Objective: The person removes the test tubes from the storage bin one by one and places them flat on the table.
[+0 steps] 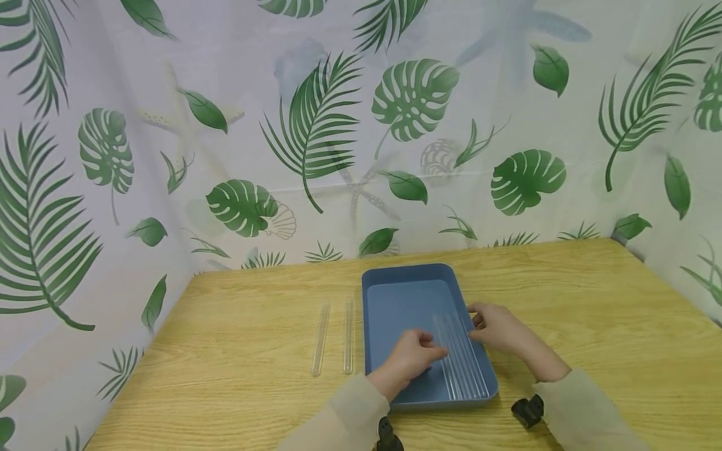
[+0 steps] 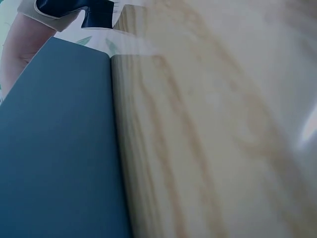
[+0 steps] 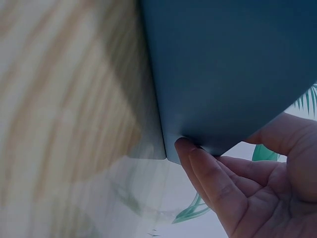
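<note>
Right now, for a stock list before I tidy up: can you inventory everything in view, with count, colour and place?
Tray: one, blue, on the table
Tubes in the tray: several, too clear to count surely, along its right side
Loose tubes: two, clear, on the table left of the tray
Table: one, yellowish wood, beneath everything
Patterned backdrop: white with mostly green leaves, behind and beside the table
Wrist devices: two, black, one at each wrist
Sleeves: two, pale beige, at the bottom edge
Left hand: one, bare, over the tray
Right hand: one, bare, gripping the tray's right wall
</note>
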`<state>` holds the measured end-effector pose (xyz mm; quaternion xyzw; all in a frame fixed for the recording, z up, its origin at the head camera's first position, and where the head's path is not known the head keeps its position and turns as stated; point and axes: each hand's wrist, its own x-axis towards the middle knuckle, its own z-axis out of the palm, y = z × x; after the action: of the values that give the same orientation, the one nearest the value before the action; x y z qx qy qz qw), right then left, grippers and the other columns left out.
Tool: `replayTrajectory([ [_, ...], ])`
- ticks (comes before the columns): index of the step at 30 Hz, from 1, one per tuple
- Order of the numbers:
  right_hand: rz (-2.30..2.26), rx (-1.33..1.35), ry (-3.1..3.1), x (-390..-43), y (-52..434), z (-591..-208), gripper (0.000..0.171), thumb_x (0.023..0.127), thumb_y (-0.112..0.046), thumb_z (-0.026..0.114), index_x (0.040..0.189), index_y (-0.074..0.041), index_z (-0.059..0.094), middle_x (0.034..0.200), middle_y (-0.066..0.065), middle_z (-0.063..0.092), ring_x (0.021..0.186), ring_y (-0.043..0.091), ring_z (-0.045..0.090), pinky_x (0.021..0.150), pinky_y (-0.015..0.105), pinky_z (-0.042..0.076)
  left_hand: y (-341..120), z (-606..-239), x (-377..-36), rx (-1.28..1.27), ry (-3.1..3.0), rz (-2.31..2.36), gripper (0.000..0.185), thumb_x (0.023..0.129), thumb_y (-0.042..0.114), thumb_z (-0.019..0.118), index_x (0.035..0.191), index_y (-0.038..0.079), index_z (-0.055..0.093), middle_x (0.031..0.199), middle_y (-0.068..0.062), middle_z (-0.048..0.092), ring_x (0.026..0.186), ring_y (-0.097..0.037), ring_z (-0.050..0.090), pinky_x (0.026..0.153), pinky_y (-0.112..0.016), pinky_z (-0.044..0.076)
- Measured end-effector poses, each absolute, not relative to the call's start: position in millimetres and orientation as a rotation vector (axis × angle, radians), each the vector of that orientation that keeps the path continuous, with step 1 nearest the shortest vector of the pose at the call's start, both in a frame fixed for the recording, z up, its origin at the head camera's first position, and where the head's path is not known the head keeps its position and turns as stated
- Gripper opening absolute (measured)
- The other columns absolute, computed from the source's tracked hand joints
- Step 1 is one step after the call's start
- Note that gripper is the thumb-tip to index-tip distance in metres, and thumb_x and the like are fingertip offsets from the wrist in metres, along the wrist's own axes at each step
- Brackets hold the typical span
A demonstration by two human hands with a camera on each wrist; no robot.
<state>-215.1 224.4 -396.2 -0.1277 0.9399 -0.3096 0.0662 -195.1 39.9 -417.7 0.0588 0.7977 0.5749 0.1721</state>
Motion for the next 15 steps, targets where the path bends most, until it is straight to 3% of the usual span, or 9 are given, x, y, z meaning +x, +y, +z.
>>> replayTrajectory([
  [6,-0.930,-0.384,2.836,-216.0,224.6,-396.1,0.046,0.078,-0.001,0.061,0.116,0.018,0.042,0.091,0.022,0.057,0.082,0.033,0.056,0.062,0.038,0.048,41.6,-422.9,-196.6,0.132,2.226,1.703,0.037,0.082,0.012,0.064,0.111,-0.006,0.051,0.093,-0.008,0.055,0.081,-0.020,0.058,0.066,-0.032,0.049],
  [15,-0.927,-0.388,2.834,-215.6,223.3,-395.8,0.047,0.079,-0.001,0.060,0.117,0.019,0.041,0.091,0.023,0.057,0.083,0.033,0.056,0.063,0.037,0.048,44.5,-429.6,-198.0,0.116,2.345,1.672,0.022,0.080,0.012,0.065,0.096,-0.001,0.057,0.076,-0.003,0.055,0.062,-0.013,0.054,0.053,-0.027,0.046],
])
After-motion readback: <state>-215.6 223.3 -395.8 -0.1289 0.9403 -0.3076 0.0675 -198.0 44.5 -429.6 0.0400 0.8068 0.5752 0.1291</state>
